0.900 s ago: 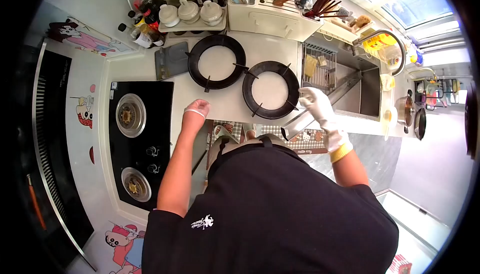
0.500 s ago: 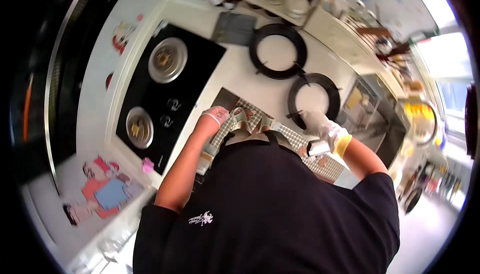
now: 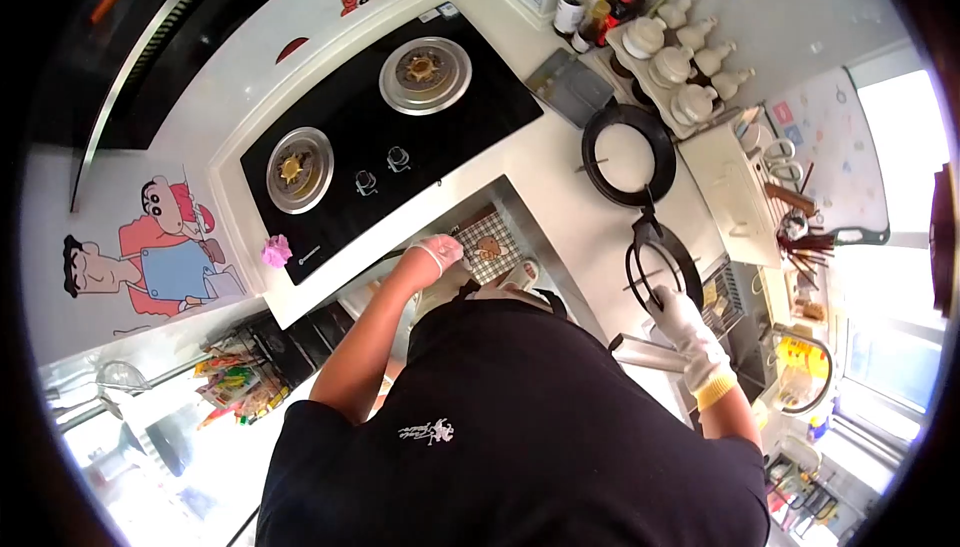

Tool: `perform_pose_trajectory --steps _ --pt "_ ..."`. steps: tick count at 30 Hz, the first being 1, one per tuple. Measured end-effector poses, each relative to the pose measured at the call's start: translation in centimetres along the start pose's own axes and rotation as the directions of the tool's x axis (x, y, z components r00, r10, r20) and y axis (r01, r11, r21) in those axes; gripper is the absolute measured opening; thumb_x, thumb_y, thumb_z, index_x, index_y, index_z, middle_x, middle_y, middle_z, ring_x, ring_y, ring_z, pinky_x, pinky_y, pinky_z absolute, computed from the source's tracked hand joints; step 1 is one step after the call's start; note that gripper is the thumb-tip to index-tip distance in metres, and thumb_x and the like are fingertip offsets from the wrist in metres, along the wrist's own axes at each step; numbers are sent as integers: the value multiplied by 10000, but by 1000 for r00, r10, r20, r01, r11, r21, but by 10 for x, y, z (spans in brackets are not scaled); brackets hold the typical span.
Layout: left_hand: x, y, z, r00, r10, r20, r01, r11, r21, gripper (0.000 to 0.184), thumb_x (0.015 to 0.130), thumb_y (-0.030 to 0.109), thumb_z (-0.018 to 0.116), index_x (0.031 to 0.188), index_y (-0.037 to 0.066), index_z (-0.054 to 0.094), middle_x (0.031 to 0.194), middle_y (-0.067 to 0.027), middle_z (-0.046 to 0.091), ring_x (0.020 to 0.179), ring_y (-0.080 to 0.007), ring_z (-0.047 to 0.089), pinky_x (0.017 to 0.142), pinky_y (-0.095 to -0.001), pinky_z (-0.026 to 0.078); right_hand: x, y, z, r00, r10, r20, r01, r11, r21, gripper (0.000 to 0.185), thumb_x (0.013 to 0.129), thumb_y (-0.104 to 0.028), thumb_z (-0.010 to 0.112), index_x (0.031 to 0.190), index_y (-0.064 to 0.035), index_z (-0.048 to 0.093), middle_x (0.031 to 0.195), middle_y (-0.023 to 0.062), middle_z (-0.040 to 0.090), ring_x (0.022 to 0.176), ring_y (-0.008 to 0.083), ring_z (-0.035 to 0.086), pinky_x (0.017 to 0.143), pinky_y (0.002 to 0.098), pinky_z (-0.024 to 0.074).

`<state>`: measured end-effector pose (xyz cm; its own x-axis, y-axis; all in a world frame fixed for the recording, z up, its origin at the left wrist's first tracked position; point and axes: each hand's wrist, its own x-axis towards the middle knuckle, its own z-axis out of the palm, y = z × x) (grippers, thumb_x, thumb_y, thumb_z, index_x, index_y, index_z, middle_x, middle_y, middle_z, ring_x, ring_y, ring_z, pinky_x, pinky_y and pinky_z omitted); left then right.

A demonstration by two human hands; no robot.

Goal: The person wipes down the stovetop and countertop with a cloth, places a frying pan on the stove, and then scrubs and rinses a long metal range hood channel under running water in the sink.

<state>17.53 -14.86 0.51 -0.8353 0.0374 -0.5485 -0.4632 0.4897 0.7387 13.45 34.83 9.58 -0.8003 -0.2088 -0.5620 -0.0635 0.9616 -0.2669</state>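
My right hand (image 3: 688,332), in a white glove with a yellow cuff, grips the near rim of a black ring-shaped pan support (image 3: 688,263). The ring stands tilted over the white countertop (image 3: 545,172). A second black pan support (image 3: 592,159) lies flat just beyond it, and the two touch or overlap. My left hand (image 3: 438,253), in a thin clear glove, hangs with curled fingers in front of the hob (image 3: 345,117); no object shows in it. Both burners (image 3: 425,75) of the hob are bare, without supports.
A grey square container (image 3: 570,85), sauce bottles (image 3: 590,12) and a rack of white lidded jars (image 3: 670,67) stand at the back. To the right are a utensil holder (image 3: 740,197) and a sink with a dish rack (image 3: 725,287). An open drawer (image 3: 520,217) sits below the counter.
My view has turned toward the hob. My right hand has tilted the nearer pan support up from lying flat. My left hand stays low with curled fingers.
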Motion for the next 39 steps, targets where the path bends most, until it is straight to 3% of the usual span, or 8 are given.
perform_pose_trajectory --steps 4,6,12,18,25,32,33,39 --pt "-8 -14 -20 999 18 -32 -20 998 -64 244 993 243 659 1118 37 694 1014 -100 754 935 -198 709 864 -326 550 -23 -72 -62 996 -87 -12 87 996 1 277 927 -269 686 1067 -29 678 980 226 711 942 414 691 836 473 560" --pt "-24 -31 -36 998 28 -48 -32 996 -79 250 990 242 663 1130 37 694 1028 -100 754 948 -199 712 870 -321 550 -9 -134 -86 962 -274 -2 273 960 -64 318 925 -276 678 1147 -48 666 988 210 713 950 402 696 842 476 565" --pt "-61 -57 -92 994 21 -105 -34 992 -122 320 993 267 670 1194 19 681 1103 -122 747 1019 -203 708 902 -325 544 179 -294 -82 705 -696 -137 611 694 -381 333 892 -219 659 1171 -39 643 977 216 720 920 377 712 831 476 570" --pt "-109 -113 -141 972 13 -233 -54 984 -168 317 962 219 695 1203 14 673 1089 -167 750 1012 -246 725 870 -339 561 322 -437 -49 695 -715 -77 584 624 -520 227 887 -181 647 1072 -52 664 921 189 732 875 386 720 790 494 577" --pt "-140 -143 -172 945 -153 -289 64 953 -295 269 970 212 677 1163 26 700 1084 -152 752 1011 -239 719 891 -334 543 372 -468 -2 737 -676 -9 560 617 -552 243 892 -145 607 1107 -54 676 961 185 744 901 364 735 801 485 585" --pt "-131 -132 -173 944 -57 -326 -16 976 -217 257 967 195 668 1158 25 693 1041 -146 751 963 -230 708 868 -338 539 385 -458 26 676 -731 -92 531 570 -628 302 820 -213 754 1058 -45 675 994 169 709 906 353 718 786 473 582" --pt "-128 -131 -172 945 -69 -320 -21 963 -269 255 967 190 669 1160 25 693 1046 -149 748 972 -225 707 870 -337 540 374 -464 19 667 -738 -98 483 529 -698 260 890 -153 621 1132 -97 696 1020 144 703 932 315 715 783 448 583" --pt "-118 -124 -156 948 -138 -287 63 964 -258 276 959 198 679 1179 34 700 1061 -150 745 985 -232 709 886 -339 542 387 -441 20 604 -776 -183 488 541 -685 209 915 -134 542 1014 -115 725 970 100 708 915 312 704 783 429 574"
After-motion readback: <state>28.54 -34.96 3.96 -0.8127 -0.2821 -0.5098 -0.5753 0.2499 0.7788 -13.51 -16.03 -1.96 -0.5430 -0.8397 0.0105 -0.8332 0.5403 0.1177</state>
